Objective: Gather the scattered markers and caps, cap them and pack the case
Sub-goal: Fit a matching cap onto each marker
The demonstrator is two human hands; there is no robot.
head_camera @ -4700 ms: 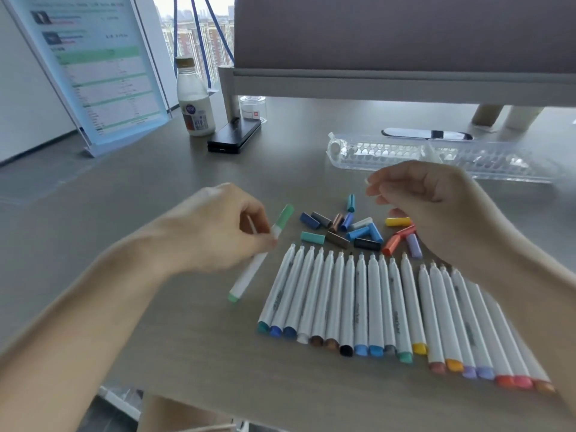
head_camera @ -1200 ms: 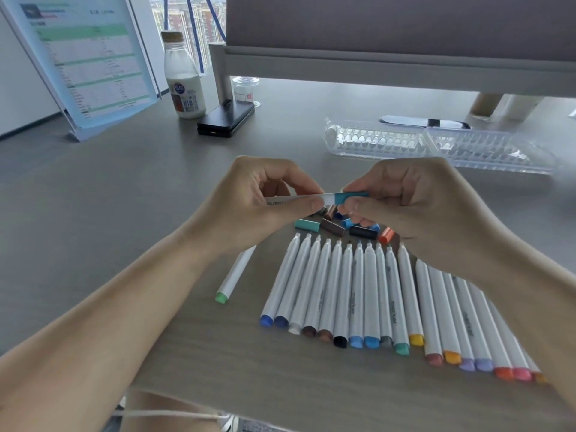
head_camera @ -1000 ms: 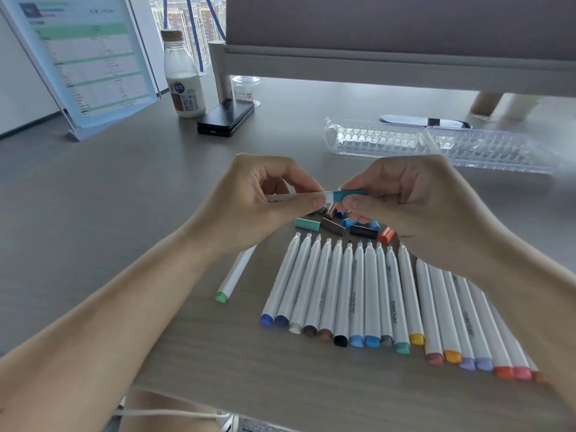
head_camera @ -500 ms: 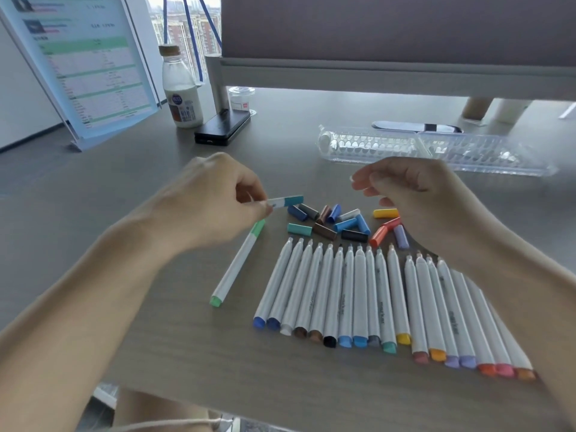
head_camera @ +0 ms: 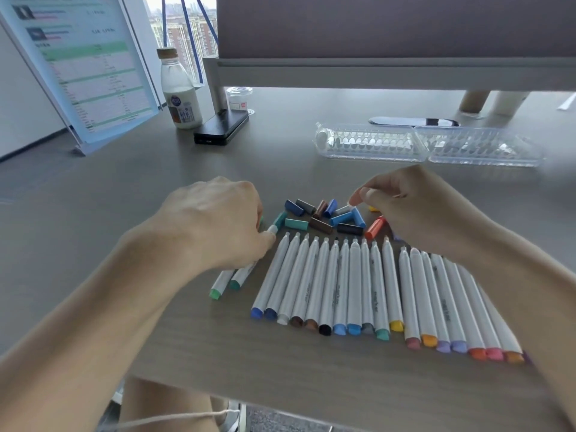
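The left hand [head_camera: 215,226] has its curled fingers holding the white teal-capped marker [head_camera: 278,221] on the grey worktop [head_camera: 93,213], cap jutting beyond them. The right hand [head_camera: 414,210] hovers loosely curled and empty over scattered coloured plastic caps [head_camera: 321,225].

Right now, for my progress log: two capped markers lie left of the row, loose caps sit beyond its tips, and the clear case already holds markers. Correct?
Not quite. The head view shows the clear case empty. The rest stands: two capped markers lie left of the row, and loose caps sit beyond its tips.
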